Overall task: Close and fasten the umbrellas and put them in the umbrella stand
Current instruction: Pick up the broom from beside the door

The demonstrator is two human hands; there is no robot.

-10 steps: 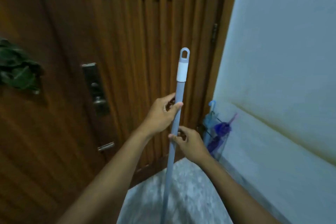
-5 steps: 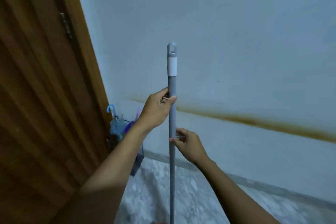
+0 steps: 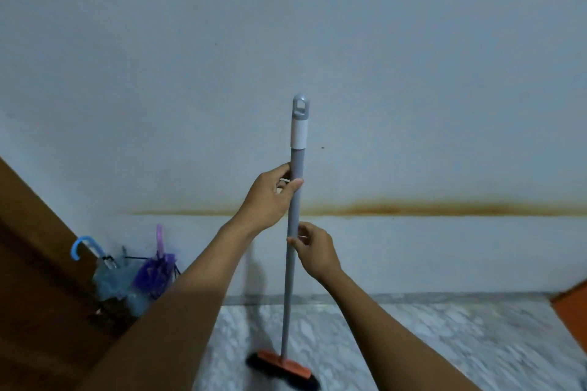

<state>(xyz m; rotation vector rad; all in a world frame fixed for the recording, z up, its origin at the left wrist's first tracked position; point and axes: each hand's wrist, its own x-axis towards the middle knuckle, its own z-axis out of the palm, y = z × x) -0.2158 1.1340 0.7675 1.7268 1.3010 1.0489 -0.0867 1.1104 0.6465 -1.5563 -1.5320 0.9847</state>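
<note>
Umbrellas (image 3: 154,273) well left of hands (image 3: 270,197) on broom (image 3: 286,295)

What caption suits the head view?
Left hand and right hand grip an upright grey broom by a stained wall; blue umbrella and purple umbrella sit in the stand.

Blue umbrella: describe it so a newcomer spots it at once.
Find the wooden door on the left, where it meets the pale wall. At its foot a wire stand holds two closed umbrellas. The blue umbrella is the one nearer the door, with a curved light-blue hook handle; the purple umbrella beside it has a straight handle.
</note>
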